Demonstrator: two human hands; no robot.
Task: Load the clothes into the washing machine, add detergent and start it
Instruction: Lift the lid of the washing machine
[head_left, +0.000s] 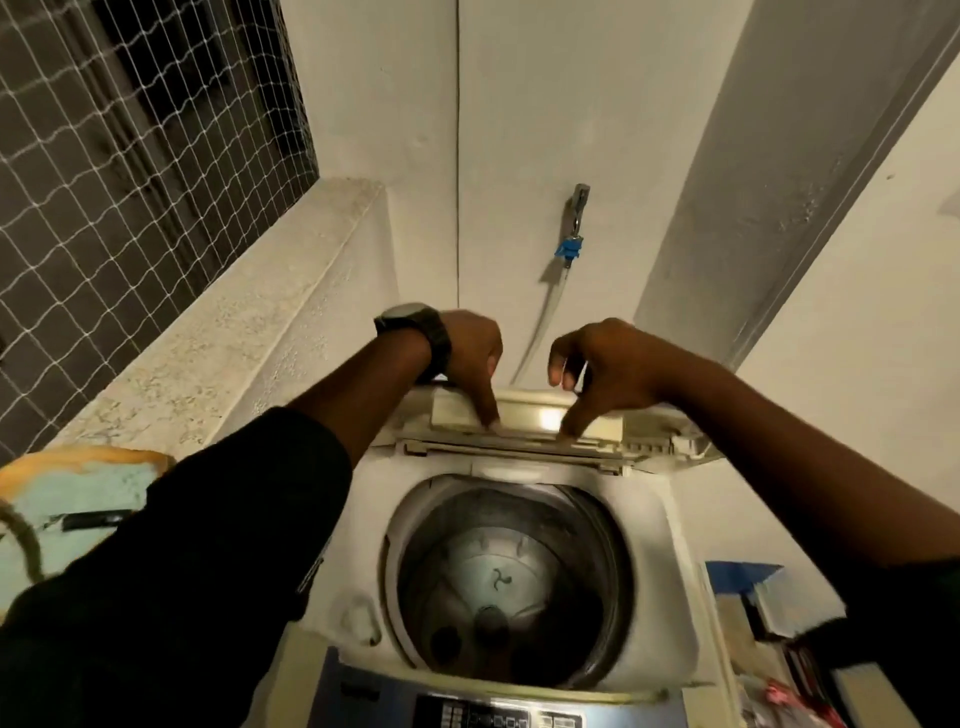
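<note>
Steel shows bare all the way down the drum (511, 582) of the top-loading washing machine (670, 525) — no clothes lie in it, only the pale pulsator plate at the bottom. So the task reads as barely begun: the lid (524, 415) is up and folded back at the far edge of the opening, and loading, detergent and starting are all, as far as I can judge, still to do.

Both hands are on that folded lid. The left hand (470, 353), a dark watch (415, 325) on its wrist, has its fingers curled loosely with one fingertip pressed down on the lid's near edge; it grips nothing. The right hand (602, 364) is much the same — fingers bent and partly spread, one fingertip touching the lid to the right of the bright reflection, nothing held in it.

No clothes can be made out with certainty. At the near left sits something pale blue with an orange rim (78, 483), perhaps a basket or tub, too cut off to tell. No detergent container is identifiable; the clutter (769, 623) at the near right is blurred.

As for writing: the control panel (509, 717) at the near edge carries rows of buttons and small markings, but none is legible, and no brand name can be read. On the far wall a tap (579, 205) with a blue connector feeds a clear hose.
</note>
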